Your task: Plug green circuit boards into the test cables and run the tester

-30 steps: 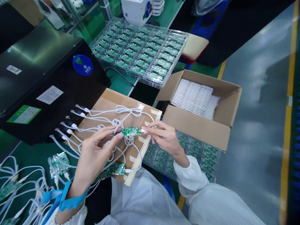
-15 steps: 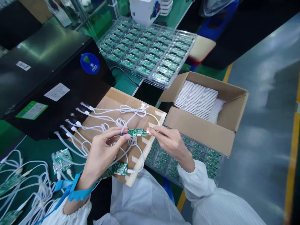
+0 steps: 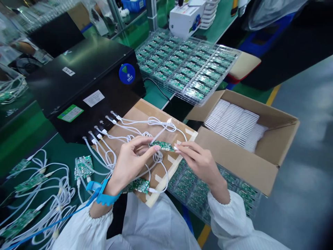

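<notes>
Between thumb and fingers, my left hand (image 3: 134,159) grips the left end of a small green circuit board (image 3: 163,146). At the board's right end, my right hand (image 3: 199,161) pinches a white cable plug (image 3: 176,148); whether it sits fully in the socket cannot be made out. Both hands are above a cardboard sheet (image 3: 145,109) crossed by looped white cables (image 3: 162,124). Below my left hand, another circuit board (image 3: 142,185) has a white plug at its right end. A blue wrist strap (image 3: 108,194) circles my left wrist.
A black box (image 3: 96,93) with cable sockets stands at left. Clear trays of boards (image 3: 187,66) lie behind, and another tray (image 3: 192,184) sits low at right. An open carton (image 3: 275,139) holds rows of white pieces. More cabled boards (image 3: 28,182) lie at far left.
The camera view has turned left, so the scene sits farther right. My hands still hold the board and plug; the board is tilted slightly more, its right end lower.
</notes>
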### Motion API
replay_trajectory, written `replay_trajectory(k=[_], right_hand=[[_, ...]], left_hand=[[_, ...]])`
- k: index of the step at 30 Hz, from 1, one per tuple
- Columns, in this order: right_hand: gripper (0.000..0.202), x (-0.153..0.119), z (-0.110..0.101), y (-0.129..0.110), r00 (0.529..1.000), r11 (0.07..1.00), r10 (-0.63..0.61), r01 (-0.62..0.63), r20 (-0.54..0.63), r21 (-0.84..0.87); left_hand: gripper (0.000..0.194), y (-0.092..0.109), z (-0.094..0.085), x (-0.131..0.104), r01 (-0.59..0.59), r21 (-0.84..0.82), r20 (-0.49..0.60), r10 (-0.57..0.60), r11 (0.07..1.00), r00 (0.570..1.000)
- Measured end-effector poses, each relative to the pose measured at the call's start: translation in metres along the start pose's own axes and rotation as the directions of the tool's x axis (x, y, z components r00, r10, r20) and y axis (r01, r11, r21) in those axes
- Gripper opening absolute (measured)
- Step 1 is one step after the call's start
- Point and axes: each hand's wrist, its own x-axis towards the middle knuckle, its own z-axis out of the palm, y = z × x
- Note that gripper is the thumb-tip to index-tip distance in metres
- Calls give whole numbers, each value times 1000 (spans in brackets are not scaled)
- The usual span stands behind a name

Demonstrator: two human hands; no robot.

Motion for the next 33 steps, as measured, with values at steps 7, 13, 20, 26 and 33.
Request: replay_trajectory(k=[7, 13, 20, 26, 33], right_hand=[[41, 47, -23, -29, 999, 991, -32, 37, -40, 127], [25, 92, -14, -26, 956, 965, -228, 197, 182, 174], [18, 101, -5, -14, 904, 942, -278, 191, 323, 276], [20, 107, -1, -14, 849, 936, -321, 215, 420, 280], [17, 108, 3, -11, 851, 939, -316, 216, 420, 268]], left_hand=[[36, -1, 1, -5, 5, -103, 54, 1, 995, 999], [30, -1, 1, -6, -54, -106, 91, 64, 993, 994], [26, -1, 1, -4, -74, -108, 113, 87, 991, 990], [26, -5, 1, -4, -19, -106, 130, 33, 994, 991], [35, -6, 1, -2, 28, -77, 120, -18, 997, 993]])
